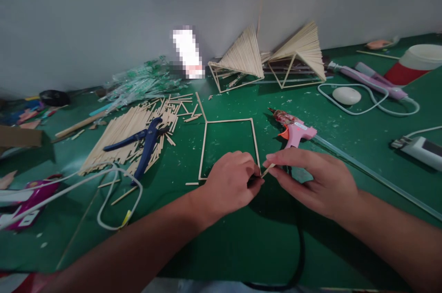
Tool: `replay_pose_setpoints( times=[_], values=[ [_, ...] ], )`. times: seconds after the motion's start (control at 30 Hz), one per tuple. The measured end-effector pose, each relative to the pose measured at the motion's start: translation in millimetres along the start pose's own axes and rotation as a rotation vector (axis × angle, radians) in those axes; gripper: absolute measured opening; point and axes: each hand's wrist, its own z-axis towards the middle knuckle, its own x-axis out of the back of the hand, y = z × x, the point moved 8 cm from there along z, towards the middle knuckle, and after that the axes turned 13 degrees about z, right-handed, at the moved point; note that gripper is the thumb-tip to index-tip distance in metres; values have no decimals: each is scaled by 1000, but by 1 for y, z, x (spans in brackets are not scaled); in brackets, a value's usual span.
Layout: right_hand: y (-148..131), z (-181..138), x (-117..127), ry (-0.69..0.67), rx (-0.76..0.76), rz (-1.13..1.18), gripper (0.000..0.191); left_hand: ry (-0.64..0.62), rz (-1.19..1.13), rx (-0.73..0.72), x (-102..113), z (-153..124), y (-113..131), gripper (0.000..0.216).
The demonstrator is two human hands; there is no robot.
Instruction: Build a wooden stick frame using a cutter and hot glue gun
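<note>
A square frame of thin wooden sticks [229,121] lies on the green table, with another stick [200,107] running from its far left corner. My left hand [232,182] is closed over the frame's near side, its fingers at the near right corner. At that same corner, my right hand [312,180] pinches a short wooden stick [268,170] between thumb and fingertips. The stick's lower end meets the left fingertips; whether it touches the frame is hidden. Just beyond the right hand lies a pink glue gun [297,133] with a long clear glue stick [366,174] in its back.
Blue cutters [149,148] rest on a pile of wooden sticks [117,132] at left. Two stick pyramids [243,56] stand against the wall beside a blurred bright screen [188,51]. White cable [103,171], a cup [412,65] and a white oval object [346,95] lie around.
</note>
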Motion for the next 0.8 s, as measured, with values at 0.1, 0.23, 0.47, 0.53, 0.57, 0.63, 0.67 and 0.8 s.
replay_pose_setpoints(
  times=[0.1, 0.23, 0.47, 0.53, 0.57, 0.63, 0.67, 0.8],
  values=[
    [0, -1, 0, 4, 1, -2, 25, -39, 87, 33, 0, -1, 3, 16],
    [2, -1, 0, 5, -17, -2, 27, -71, 60, 69, -4, 0, 4, 17],
    [3, -1, 0, 13, -28, -12, 27, -65, -96, 149, -4, 3, -1, 10],
    [5, -1, 0, 17, -42, -27, 27, -83, -127, 157, -3, 2, -5, 9],
    [6, -1, 0, 20, -50, -36, 27, -87, -147, 161, -2, 1, -7, 7],
    [6, 0, 0, 21, -52, -42, 26, -72, -211, 160, 0, -1, -12, 7],
    [5, 0, 0, 19, -46, -38, 26, -58, -254, 142, 1, -1, -13, 12],
    [2, 1, -1, 9, -14, -11, 27, -44, -342, -24, -2, 3, -11, 12]
  ],
)
